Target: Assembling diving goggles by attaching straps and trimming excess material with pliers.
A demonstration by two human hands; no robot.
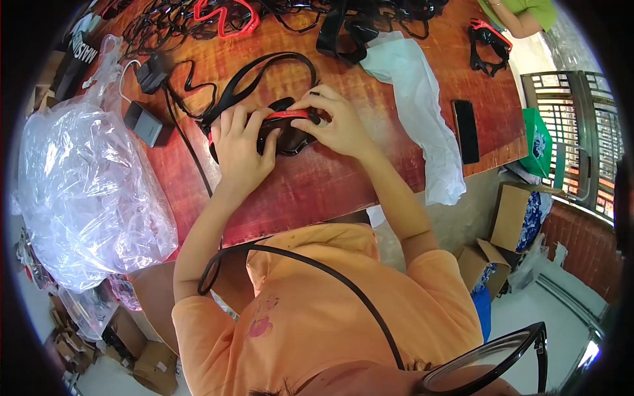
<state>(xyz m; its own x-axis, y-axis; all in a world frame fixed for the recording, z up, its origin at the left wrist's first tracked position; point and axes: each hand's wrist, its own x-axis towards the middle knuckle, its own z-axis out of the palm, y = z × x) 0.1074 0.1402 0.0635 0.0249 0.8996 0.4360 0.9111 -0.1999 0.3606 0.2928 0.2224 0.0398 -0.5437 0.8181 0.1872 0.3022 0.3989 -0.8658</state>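
A pair of goggles with a red-and-black frame (pixel 285 114) and a dark lens (pixel 290 140) lies on the reddish wooden table in front of me. My left hand (pixel 241 148) rests over its left end, fingers curled round the frame and hiding that side. With thumb and fingers, my right hand (pixel 338 122) pinches the right end of the red frame. The black strap (pixel 264 61) loops out on the table beyond both hands.
A large clear plastic bag (pixel 86 191) bulges at the left, near a dark power bank (pixel 146 123) with cables. White sheet material (pixel 422 105) and a phone (pixel 466 132) lie to the right. Many goggles and straps (pixel 165 30) cover the far side. Another person's arm (pixel 518 20) shows at top right.
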